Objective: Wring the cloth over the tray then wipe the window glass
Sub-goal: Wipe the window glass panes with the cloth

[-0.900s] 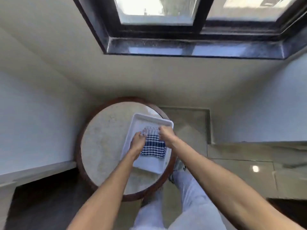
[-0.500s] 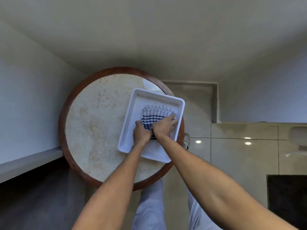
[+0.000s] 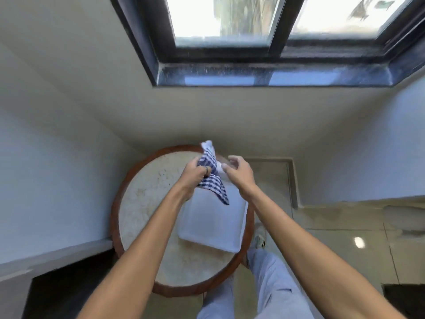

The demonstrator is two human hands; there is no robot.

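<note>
A blue-and-white checked cloth hangs lifted above the far end of the white tray. My left hand grips it around the middle, with one end sticking up and the other drooping toward the tray. Just to the right of the cloth, my right hand has its fingers apart; whether its fingertips touch the cloth is unclear. The window glass in its dark frame is at the top of the view, above the wall behind the table.
The tray sits on a round stone-topped table with a brown rim. A dark window sill runs under the glass. Walls close in on the left and right. Tiled floor and my legs are at the lower right.
The cloth lay in the tray under both hands; now my left hand has lifted it clear of the tray and my right hand has come off it. The view has tilted up to the window.
</note>
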